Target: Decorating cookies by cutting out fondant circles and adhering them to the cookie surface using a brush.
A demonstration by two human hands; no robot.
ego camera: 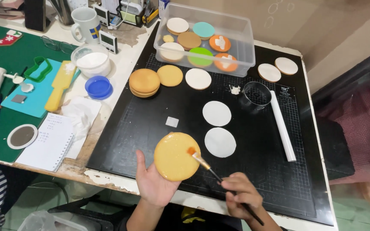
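Note:
My left hand (153, 182) holds a round golden cookie (176, 156) with a glossy wet top, just above the near edge of the black cutting mat (150, 128). My right hand (240, 194) grips a thin paintbrush (206, 164); its orange bristle tip touches the cookie's right side. Two white fondant discs (216, 113) (220, 142) lie on the mat right of the cookie. A stack of plain cookies (144, 82), a single plain cookie (170, 75) and a white-topped cookie (198, 78) sit at the mat's far side.
A clear plastic tub (236, 30) holds several iced cookies. A metal ring cutter (256, 94), a white rolling pin (282, 125) and two white-topped cookies (278, 69) lie at the right. A blue bowl (98, 87), white bowl (91, 60), mug (85, 23), notepad (48, 141) and tools crowd the left.

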